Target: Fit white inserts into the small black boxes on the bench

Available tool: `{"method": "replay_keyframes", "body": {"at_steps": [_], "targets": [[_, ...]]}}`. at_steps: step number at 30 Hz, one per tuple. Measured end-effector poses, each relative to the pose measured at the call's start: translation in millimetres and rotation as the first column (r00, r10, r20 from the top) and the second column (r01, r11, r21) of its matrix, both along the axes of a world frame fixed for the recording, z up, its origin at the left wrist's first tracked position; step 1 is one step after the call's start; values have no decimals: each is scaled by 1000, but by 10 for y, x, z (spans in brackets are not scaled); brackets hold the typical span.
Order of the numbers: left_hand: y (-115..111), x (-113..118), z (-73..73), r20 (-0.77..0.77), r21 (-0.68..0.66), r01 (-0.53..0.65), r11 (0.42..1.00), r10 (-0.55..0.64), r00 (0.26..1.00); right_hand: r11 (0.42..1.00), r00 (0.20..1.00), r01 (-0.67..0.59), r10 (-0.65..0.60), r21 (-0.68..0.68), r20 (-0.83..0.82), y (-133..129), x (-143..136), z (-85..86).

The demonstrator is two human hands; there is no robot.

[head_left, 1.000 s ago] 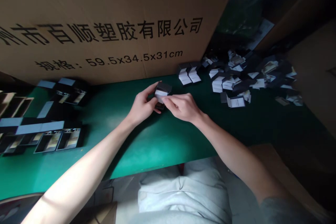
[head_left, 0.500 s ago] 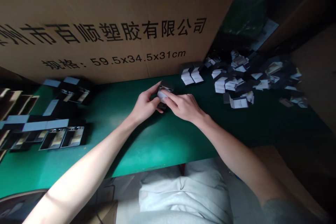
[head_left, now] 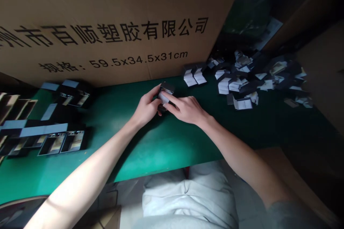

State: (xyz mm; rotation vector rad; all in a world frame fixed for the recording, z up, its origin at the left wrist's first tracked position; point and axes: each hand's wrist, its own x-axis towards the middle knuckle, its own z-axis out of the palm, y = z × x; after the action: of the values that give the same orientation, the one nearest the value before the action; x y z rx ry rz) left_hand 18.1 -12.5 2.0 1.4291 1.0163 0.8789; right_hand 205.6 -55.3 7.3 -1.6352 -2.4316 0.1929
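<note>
Over the middle of the table, my left hand (head_left: 147, 107) is wrapped around a small black box (head_left: 167, 87) from its left side. A folded white insert (head_left: 163, 97) shows in the box's opening. My right hand (head_left: 185, 109) comes from the right, its index finger and thumb against the white insert. The box's underside and part of its inside are hidden by my fingers.
Black boxes with pale inner parts (head_left: 72, 140) stand in rows at left. Two folded white-and-black pieces (head_left: 194, 76) sit right of my hands, near a loose heap of similar pieces (head_left: 243, 75). A large printed carton (head_left: 120, 0) rises behind the green table (head_left: 150, 154).
My fingers have shifted slightly on the box, with the right index finger and thumb spread a little further apart. The whole view has drifted slightly; the surrounding pieces look the same.
</note>
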Motion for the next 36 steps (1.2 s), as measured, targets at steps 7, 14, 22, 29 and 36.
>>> {"method": "replay_keyframes", "body": {"at_steps": [7,14,22,29,36], "targets": [[23,-14,-91,-34,33,-5,999,6,999,1000,999,16,-16,-24,30,-2,-16,39],[56,4,-166,56,82,-56,995,51,997,999,996,18,-16,-27,86,-12,-37,49],[27,14,-229,12,194,-86,977,85,996,998,997,43,-40,-50,62,-40,-96,83],[19,13,-223,20,158,-80,984,78,997,994,997,71,-69,-77,28,-52,-112,105],[10,37,-127,41,175,-121,977,116,992,997,998,51,-50,-64,23,-38,-86,75]]}}
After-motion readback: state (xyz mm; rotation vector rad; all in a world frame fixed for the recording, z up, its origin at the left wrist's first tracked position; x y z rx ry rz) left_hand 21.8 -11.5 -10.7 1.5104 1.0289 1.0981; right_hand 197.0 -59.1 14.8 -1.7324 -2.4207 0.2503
